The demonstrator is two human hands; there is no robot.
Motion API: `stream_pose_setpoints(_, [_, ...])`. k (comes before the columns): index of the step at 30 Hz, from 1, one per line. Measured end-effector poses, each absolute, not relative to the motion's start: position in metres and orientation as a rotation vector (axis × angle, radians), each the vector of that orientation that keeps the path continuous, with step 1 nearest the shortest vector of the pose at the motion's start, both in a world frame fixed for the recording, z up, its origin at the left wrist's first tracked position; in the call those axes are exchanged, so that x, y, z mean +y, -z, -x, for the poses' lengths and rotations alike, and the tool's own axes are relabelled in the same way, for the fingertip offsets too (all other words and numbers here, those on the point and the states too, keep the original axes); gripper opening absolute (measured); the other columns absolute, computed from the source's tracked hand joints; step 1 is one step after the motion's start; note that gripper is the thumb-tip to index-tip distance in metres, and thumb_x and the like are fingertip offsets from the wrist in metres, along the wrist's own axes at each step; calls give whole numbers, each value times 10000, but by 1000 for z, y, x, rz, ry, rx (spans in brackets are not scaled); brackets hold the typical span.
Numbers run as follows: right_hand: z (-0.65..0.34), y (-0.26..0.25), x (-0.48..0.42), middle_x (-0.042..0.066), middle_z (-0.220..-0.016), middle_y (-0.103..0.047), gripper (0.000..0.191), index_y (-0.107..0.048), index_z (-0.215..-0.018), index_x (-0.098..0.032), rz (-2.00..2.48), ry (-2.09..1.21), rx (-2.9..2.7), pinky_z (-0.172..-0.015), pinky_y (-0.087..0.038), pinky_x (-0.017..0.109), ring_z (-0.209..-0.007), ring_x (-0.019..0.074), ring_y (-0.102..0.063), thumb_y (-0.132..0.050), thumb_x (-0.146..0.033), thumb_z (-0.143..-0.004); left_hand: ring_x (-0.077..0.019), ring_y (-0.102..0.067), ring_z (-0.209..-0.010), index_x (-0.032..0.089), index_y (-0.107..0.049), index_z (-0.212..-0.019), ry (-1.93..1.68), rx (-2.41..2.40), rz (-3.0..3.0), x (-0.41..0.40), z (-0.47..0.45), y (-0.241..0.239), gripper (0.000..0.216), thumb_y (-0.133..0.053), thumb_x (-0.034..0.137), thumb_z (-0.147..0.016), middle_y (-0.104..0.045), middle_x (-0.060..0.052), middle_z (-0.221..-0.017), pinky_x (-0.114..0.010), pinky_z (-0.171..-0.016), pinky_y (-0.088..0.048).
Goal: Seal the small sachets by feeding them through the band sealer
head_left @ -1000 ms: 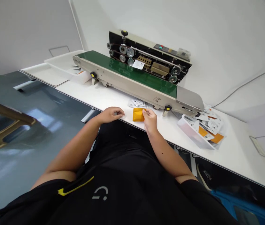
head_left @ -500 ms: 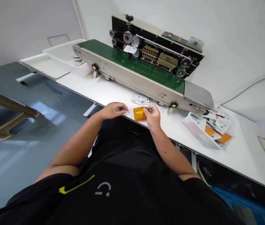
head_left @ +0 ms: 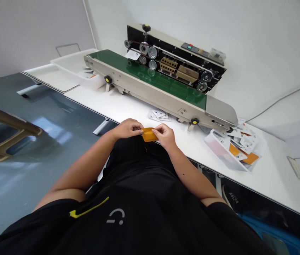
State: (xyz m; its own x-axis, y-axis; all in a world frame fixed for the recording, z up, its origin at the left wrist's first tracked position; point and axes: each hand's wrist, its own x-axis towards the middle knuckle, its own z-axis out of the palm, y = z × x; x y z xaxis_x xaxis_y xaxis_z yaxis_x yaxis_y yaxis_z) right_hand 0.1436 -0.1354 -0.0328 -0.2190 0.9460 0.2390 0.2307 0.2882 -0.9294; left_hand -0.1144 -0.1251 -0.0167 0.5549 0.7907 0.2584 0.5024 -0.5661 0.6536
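An orange flat packet [head_left: 148, 134] is lifted off the table's front edge and held between my two hands. My left hand [head_left: 126, 129] pinches its left end, and my right hand [head_left: 165, 136] grips its right end. Behind them stands a continuous band sealer [head_left: 166, 74] with a green conveyor belt and a black sealing head. A small stack of white sachets [head_left: 158, 115] lies on the table in front of the sealer, just beyond my hands.
To the right, a clear plastic bin [head_left: 223, 150] holds white and orange packets, with more spilling around it. White trays [head_left: 70, 67] stand at the far left of the white table [head_left: 128, 106]. A tan chair [head_left: 6, 131] stands on the grey floor at left.
The orange packet has been lifted from the table. My left hand has moved right and taken its left end, so both hands now hold it. The view has shifted slightly.
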Motion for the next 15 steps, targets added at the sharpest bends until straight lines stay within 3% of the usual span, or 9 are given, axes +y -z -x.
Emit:
stream_pose_setpoints(8, [-124,24,-143,-12,-760,-717,192,-697,-789,-242,1060,-815,-1916,-702,-477,299,-700,167,-634,-719,-393,-905,-148,-594,-695,203,-767,-813,-707,951,-2391,-123,112,13,369,-704,547,-931,-698,-26,-722,-272,-714,-402])
stream_pose_setpoints(15, [-123,21,-140,-8,-792,-708,206,-711,-857,-240,1078,-909,-1988,-676,-467,285,-699,164,-616,-691,-439,-908,-147,-583,-683,191,-717,-764,-738,921,-2303,-122,114,13,388,-674,529,-948,-669,-30,-727,-274,-685,-405])
